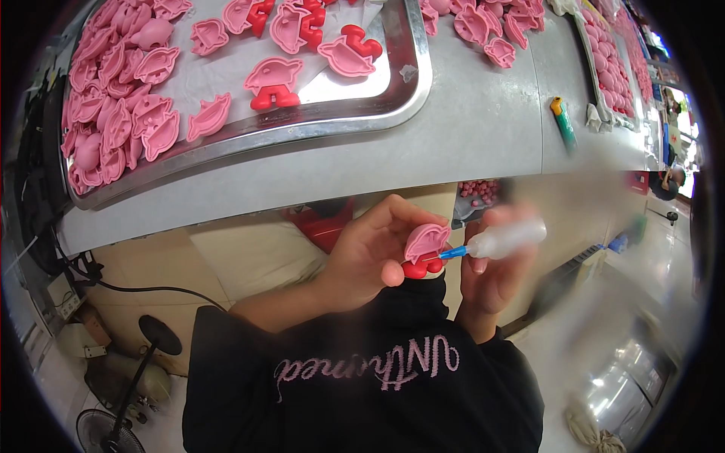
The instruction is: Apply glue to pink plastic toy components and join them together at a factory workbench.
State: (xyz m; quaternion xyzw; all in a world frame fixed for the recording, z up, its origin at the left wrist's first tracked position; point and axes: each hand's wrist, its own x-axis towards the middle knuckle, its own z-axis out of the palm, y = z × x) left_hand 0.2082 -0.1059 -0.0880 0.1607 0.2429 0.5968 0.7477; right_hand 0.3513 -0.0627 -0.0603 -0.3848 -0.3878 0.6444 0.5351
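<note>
My left hand point(356, 260) pinches a small toy part between thumb and fingers, in front of the table's near edge. Its upper piece is a hollow pink shell point(427, 240) facing me, joined to a red lower piece point(421, 269). In my right hand point(489, 288) is a translucent white squeeze bottle point(507, 238) with a blue-hubbed needle tip point(453, 253). The thin needle reaches the seam between pink and red; whether it touches cannot be told. My right fingers are partly blurred around the bottle.
A metal tray point(302, 136) holds many pink shells point(113, 124) and several pink-and-red pieces point(274, 83). On the grey table point(483, 113) lie more pink shells point(483, 24), a green-and-yellow cutter point(563, 123) and a second tray point(604, 68). A fan point(106, 432) stands lower left.
</note>
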